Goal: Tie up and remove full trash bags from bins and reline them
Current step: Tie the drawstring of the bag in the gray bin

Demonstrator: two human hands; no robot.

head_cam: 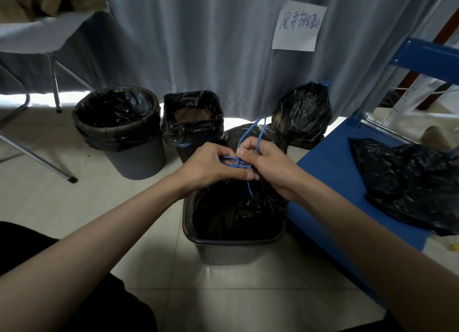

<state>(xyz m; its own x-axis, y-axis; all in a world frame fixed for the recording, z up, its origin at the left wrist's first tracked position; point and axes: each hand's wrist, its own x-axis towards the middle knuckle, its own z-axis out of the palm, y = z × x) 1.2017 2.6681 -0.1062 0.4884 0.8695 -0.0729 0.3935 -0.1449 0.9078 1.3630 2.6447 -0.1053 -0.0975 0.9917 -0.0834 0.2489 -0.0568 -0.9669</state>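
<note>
While the full black trash bag (238,212) is sitting in the dark square bin (231,247) on the tiled floor, I am watching both hands working just above its gathered neck. My left hand (211,165) is curling its fingers round the blue drawstring (234,164), pinching a crossed loop of it. My right hand (268,163) is pinching the same cord, with two strands rising up past its fingers. Behind the bin, a tied bag (303,115) is standing by the grey curtain (198,34). A lined round bin (119,130) and a lined square bin (192,118) are standing to the left. Loose black bags (409,182) are lying on a blue shelf (330,177) on the right.
</note>
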